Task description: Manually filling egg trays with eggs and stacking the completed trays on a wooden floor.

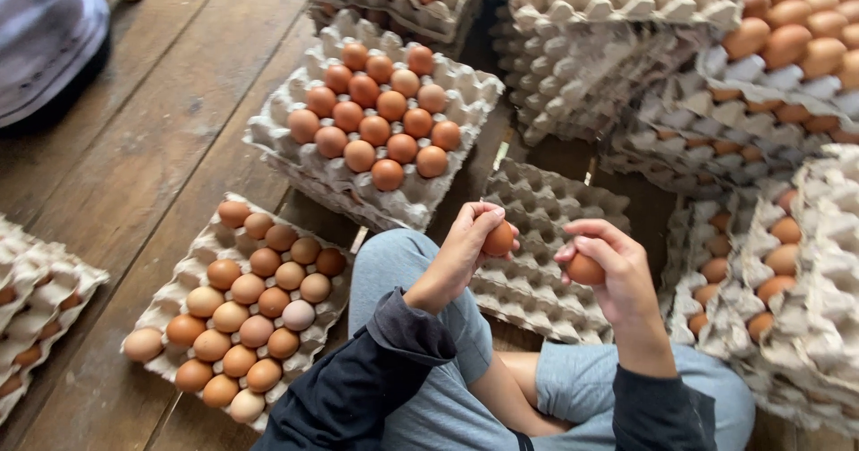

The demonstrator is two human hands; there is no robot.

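Note:
My left hand [465, 241] grips a brown egg [499, 238] above my raised knee. My right hand [611, 268] holds a second brown egg [585, 269] just to the right of it. Both hands hover over a stack of empty grey pulp egg trays [546, 209]. A tray half filled with brown eggs [371, 120] lies beyond the hands. To the left of my knee, another tray [237, 303] carries paler brown eggs.
Stacks of filled and empty egg trays [787, 102] crowd the right side and the back. More trays [36, 308] sit at the left edge. Another person's grey clothing [45, 30] shows at the top left. The floor is wooden planks [152, 147].

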